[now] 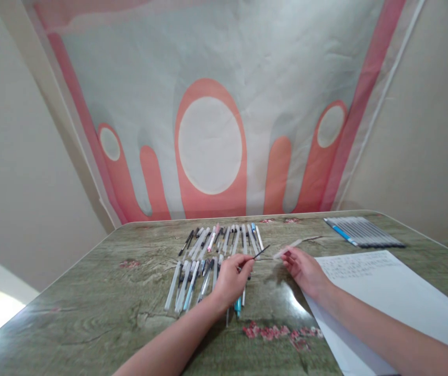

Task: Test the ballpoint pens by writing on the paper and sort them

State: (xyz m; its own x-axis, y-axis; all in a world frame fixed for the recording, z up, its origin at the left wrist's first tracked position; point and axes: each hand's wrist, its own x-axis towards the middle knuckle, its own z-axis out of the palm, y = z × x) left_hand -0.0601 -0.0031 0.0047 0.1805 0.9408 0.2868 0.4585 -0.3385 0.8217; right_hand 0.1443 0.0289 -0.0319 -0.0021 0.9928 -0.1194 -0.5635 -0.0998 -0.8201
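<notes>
My left hand point(231, 275) reaches over the middle of the table, its thumb and fingers pinched on a thin dark pen refill point(263, 251) that points up to the right. My right hand point(302, 267) is closed on a whitish, see-through pen barrel point(289, 247), slanting up and away. The tips of the two items face each other with a small gap between them. A lower group of pens and clear barrels point(184, 286) lies beside and partly under my left hand. Behind it is another row of pens and parts point(208, 240), with black, pink and blue among them.
At the far right lies a neat row of grey pens point(367, 232) with a blue one point(343, 235) at its left side. White paper point(388, 297) with handwriting near its top is partly beneath my right forearm. A pink-patterned sheet point(259, 198) hangs behind the table point(102, 292).
</notes>
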